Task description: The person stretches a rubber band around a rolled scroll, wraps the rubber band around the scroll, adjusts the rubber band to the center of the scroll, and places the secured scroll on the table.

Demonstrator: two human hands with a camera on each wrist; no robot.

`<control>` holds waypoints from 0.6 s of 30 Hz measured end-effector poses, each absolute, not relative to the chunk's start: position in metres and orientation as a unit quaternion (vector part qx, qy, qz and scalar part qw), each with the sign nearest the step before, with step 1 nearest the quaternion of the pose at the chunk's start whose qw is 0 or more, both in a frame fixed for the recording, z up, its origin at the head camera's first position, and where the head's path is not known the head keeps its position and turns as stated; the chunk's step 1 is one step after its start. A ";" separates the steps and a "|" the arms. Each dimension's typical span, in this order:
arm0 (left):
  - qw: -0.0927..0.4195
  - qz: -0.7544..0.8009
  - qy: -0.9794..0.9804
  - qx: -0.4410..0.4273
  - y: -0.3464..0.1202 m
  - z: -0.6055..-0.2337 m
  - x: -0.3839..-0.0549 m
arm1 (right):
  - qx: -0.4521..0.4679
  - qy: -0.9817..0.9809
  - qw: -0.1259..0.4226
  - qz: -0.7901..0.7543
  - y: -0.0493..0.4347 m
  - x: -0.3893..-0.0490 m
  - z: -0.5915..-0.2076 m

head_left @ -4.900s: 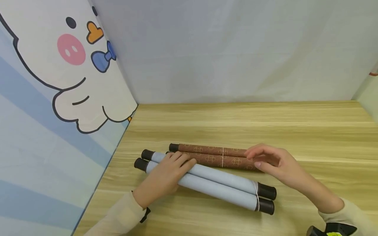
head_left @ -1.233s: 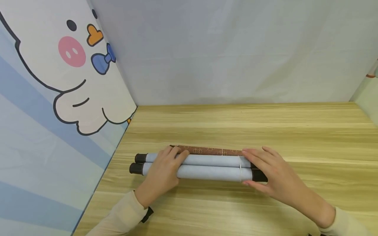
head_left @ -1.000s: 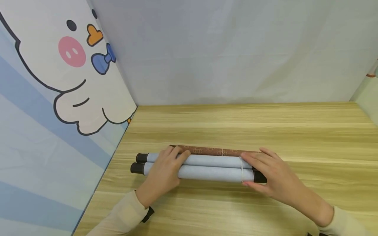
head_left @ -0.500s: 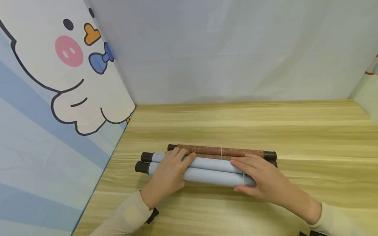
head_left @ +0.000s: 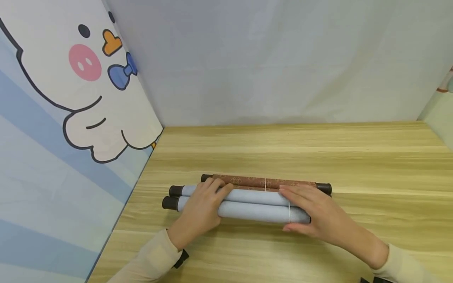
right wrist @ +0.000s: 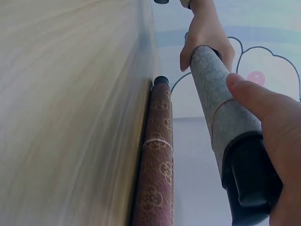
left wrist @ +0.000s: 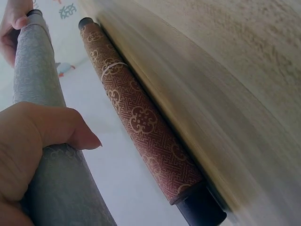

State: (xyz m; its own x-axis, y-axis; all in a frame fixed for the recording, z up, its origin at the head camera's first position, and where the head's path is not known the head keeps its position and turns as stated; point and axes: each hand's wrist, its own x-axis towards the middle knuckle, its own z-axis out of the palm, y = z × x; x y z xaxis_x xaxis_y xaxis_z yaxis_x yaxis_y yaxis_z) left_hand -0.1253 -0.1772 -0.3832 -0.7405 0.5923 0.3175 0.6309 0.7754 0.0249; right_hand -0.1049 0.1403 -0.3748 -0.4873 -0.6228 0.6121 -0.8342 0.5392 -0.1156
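A light blue hanging scroll [head_left: 253, 211], rolled from both ends into two side-by-side rolls with black end caps, is held just above the table. My left hand [head_left: 199, 206] grips it left of the middle, the thumb [left wrist: 70, 129] lying over the roll in the left wrist view. Around the right end my right hand [head_left: 320, 212] holds it, fingers on the far side and thumb on the near side, hiding most of those caps. A thin white band [head_left: 289, 214] circles the scroll there. Behind it lies a brown patterned scroll [head_left: 247, 181], also banded, partly covered by the blue one.
The wooden table [head_left: 290, 153] runs back to a pale grey wall [head_left: 283, 63]. On the left stands a panel [head_left: 116, 129] printed with a cartoon bird. A light panel [head_left: 442, 114] borders the right side.
My right hand has gone from the brown scroll to the blue scroll's right end. That end has swung away from me, so the blue scroll lies nearly level and covers more of the brown one.
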 end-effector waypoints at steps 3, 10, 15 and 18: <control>0.147 -0.072 -0.932 -0.324 -0.179 -0.385 -0.126 | 0.427 -0.841 0.260 0.207 0.145 -0.105 -0.376; 0.156 -0.064 -0.930 -0.328 -0.180 -0.387 -0.126 | 0.424 -0.843 0.271 0.190 0.149 -0.103 -0.382; 0.162 -0.060 -0.928 -0.330 -0.179 -0.387 -0.124 | 0.423 -0.839 0.284 0.191 0.147 -0.100 -0.382; 0.165 -0.051 -0.927 -0.333 -0.176 -0.384 -0.122 | 0.424 -0.843 0.277 0.179 0.142 -0.099 -0.381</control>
